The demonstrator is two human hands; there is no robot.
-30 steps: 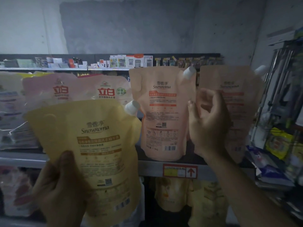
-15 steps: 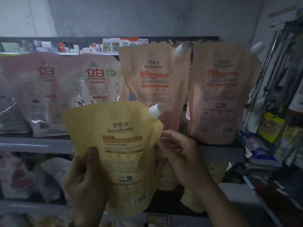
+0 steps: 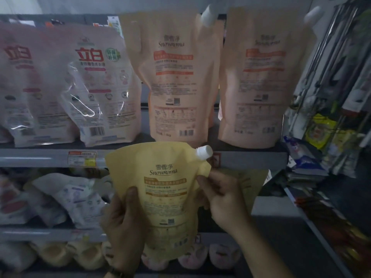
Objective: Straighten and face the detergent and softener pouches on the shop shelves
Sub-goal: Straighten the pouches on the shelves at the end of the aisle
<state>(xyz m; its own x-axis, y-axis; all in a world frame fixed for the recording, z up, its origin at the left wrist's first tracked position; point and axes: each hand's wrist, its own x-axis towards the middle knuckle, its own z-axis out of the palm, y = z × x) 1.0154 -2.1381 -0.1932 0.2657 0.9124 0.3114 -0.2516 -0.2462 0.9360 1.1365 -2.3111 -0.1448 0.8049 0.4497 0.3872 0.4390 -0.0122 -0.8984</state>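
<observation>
A yellow Snowroma pouch (image 3: 163, 189) with a white cap at its top right is upright in front of the shelves, label toward me. My left hand (image 3: 124, 227) grips its lower left side, thumb on the front. My right hand (image 3: 222, 195) pinches its right edge below the spout. Two peach Snowroma pouches (image 3: 172, 77) (image 3: 259, 77) stand upright on the upper shelf (image 3: 40, 155). To their left stand two pink pouches (image 3: 100, 85) (image 3: 24, 87) with red lettering.
Slumped white and pink pouches (image 3: 66, 199) lie on the middle shelf at left. Yellow pouches (image 3: 84, 255) line the shelf below. A rack of hanging goods and packets (image 3: 329, 125) crowds the right side. Price tags (image 3: 82, 158) sit on the shelf edge.
The yellow pouch has come down and to the right, from the upper shelf level to the middle shelf. My right hand left the peach pouches and took hold of the yellow pouch's right edge.
</observation>
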